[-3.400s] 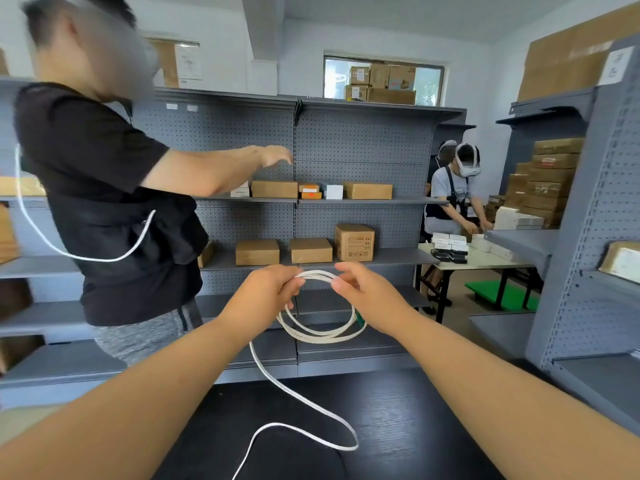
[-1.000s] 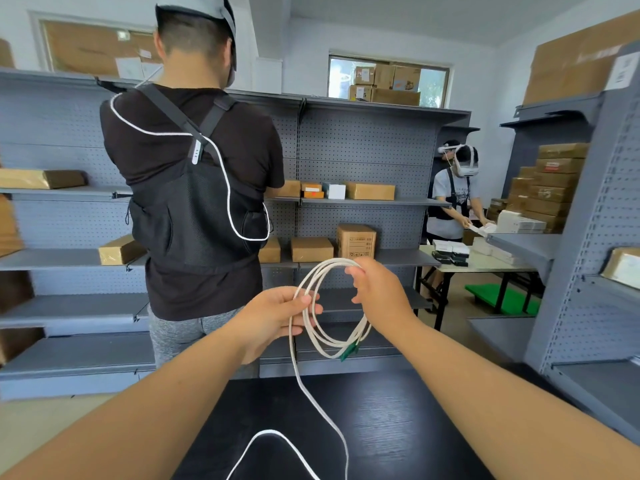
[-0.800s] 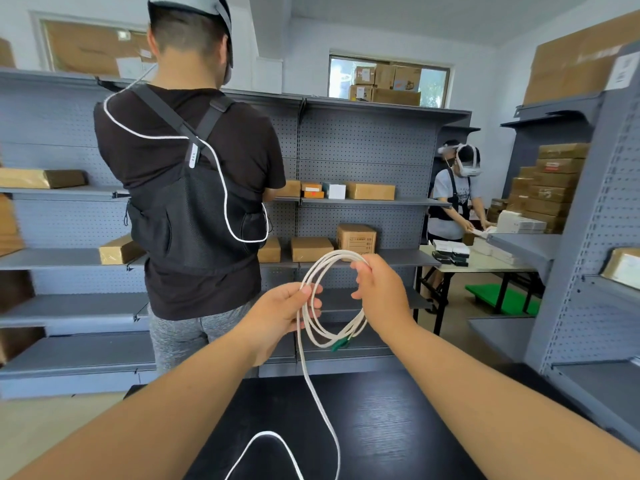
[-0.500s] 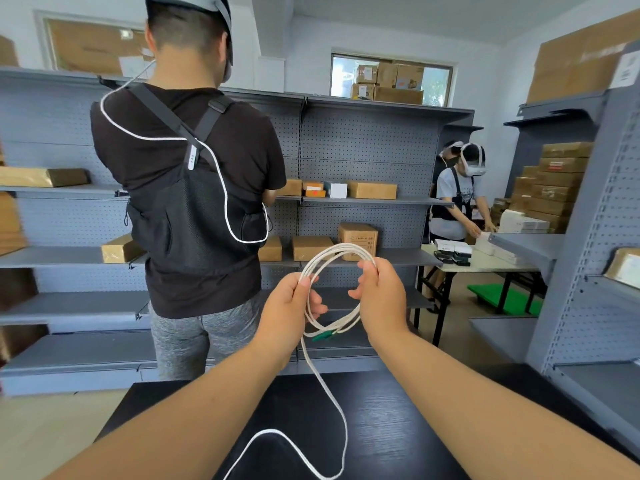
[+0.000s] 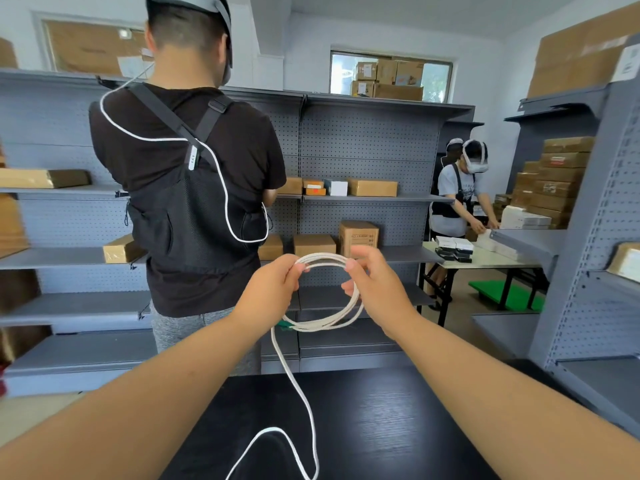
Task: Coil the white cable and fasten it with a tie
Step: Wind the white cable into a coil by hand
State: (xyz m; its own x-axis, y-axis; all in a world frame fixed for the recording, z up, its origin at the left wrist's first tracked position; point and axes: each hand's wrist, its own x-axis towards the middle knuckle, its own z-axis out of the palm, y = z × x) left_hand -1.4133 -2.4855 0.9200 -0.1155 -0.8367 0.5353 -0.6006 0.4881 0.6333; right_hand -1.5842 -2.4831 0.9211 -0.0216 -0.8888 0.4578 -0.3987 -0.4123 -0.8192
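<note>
White cable (image 5: 322, 328) wound in several loose rounds, held up between both hands.
The left hand (image 5: 273, 289) pinches the coil's top; the right hand (image 5: 374, 285) grips its right side. A green tip (image 5: 284, 326) shows under the left hand, and the loose tail drops to the black table (image 5: 381, 427) below.

the thin white round cable (image 5: 323, 325) is hanging in several loose loops above the table, a green tip showing at the bottom, its free tail trailing down onto it.
</note>
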